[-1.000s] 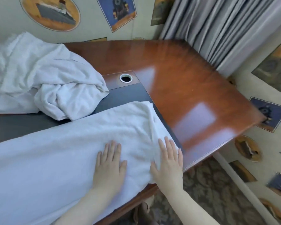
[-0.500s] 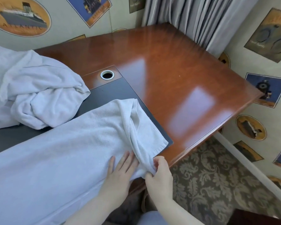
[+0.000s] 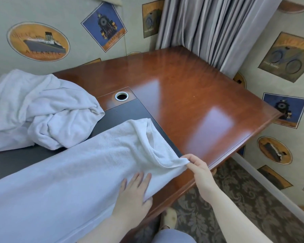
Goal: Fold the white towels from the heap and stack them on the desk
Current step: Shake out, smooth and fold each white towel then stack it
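A long white towel [image 3: 74,174] lies spread across the desk [image 3: 191,106] from the lower left to the middle. My right hand [image 3: 198,170] pinches its near right corner and holds it lifted and pulled to the right, above the desk's front edge. My left hand [image 3: 135,193] lies flat with fingers apart on the towel near the front edge. A heap of crumpled white towels [image 3: 40,109] sits at the left, behind the spread towel.
The desk has a dark inset pad [image 3: 130,114] and a round cable hole [image 3: 121,96]. Grey curtains [image 3: 218,28] hang behind the far corner. Patterned carpet [image 3: 235,199] lies below the front edge, where my leg [image 3: 172,235] shows.
My right hand went from lying flat to pinching the towel's corner, then drew it up and to the right. My left hand stayed pressed on the towel. The view tilted up.
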Action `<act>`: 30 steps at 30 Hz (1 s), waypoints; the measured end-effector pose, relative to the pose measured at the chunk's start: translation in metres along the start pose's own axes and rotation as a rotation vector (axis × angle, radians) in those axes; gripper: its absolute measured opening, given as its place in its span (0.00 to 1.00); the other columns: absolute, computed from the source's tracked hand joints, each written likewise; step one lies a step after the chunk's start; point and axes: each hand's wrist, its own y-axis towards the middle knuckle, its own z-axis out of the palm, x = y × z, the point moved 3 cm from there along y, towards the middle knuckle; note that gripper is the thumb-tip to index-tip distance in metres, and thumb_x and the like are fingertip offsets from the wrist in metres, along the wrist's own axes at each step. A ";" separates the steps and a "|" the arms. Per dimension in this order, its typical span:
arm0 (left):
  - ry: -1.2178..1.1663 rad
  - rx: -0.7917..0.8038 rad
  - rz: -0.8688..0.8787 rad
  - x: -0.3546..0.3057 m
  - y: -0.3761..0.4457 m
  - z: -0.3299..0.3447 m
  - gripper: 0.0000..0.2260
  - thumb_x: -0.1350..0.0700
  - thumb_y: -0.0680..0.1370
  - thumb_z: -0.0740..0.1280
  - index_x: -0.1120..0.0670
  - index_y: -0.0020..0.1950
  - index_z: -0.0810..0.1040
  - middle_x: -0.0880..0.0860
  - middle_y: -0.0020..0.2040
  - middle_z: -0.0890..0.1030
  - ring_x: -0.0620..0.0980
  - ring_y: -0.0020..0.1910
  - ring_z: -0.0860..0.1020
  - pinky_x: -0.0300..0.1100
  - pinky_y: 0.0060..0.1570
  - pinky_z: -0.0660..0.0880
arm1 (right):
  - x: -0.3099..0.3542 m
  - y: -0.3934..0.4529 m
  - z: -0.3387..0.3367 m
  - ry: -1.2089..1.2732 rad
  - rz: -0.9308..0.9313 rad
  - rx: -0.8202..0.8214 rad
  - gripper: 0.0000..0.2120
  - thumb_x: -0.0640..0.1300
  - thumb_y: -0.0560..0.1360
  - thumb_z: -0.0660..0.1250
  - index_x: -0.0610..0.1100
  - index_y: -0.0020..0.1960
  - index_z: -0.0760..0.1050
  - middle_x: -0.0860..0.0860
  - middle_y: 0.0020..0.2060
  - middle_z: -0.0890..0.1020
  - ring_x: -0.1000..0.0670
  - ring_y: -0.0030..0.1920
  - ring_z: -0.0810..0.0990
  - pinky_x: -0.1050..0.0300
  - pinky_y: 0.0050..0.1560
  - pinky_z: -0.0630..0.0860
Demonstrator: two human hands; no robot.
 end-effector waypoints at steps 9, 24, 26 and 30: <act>-0.895 -0.570 -0.216 -0.023 0.028 -0.084 0.09 0.55 0.80 0.64 0.43 0.44 0.79 0.35 0.36 0.80 0.35 0.36 0.76 0.28 0.33 0.70 | 0.128 0.036 0.060 -0.489 -0.514 0.214 0.13 0.53 0.75 0.61 0.48 0.35 0.74 0.57 0.34 0.72 0.54 0.49 0.70 0.64 0.58 0.62; -2.154 -0.342 -0.371 0.045 0.003 -0.110 0.21 0.41 0.77 0.61 0.56 0.53 0.86 0.58 0.58 0.82 0.57 0.56 0.82 0.52 0.46 0.81 | -0.035 0.058 0.015 -0.779 0.284 -0.159 0.18 0.58 0.73 0.67 0.50 0.56 0.67 0.52 0.50 0.75 0.48 0.49 0.78 0.52 0.47 0.79; -2.176 -0.321 -0.353 0.044 0.005 -0.107 0.21 0.42 0.77 0.62 0.55 0.53 0.86 0.58 0.59 0.82 0.58 0.55 0.82 0.53 0.47 0.81 | -0.031 0.059 0.021 -0.840 0.201 -0.059 0.12 0.55 0.76 0.64 0.49 0.53 0.70 0.52 0.50 0.72 0.49 0.49 0.75 0.57 0.43 0.75; -2.163 -0.246 -0.366 0.038 0.010 -0.101 0.22 0.41 0.75 0.62 0.56 0.55 0.85 0.58 0.61 0.81 0.58 0.57 0.81 0.55 0.52 0.79 | -0.029 0.054 0.020 -0.447 0.132 -0.032 0.11 0.53 0.77 0.62 0.45 0.46 0.67 0.51 0.40 0.70 0.51 0.38 0.69 0.57 0.38 0.67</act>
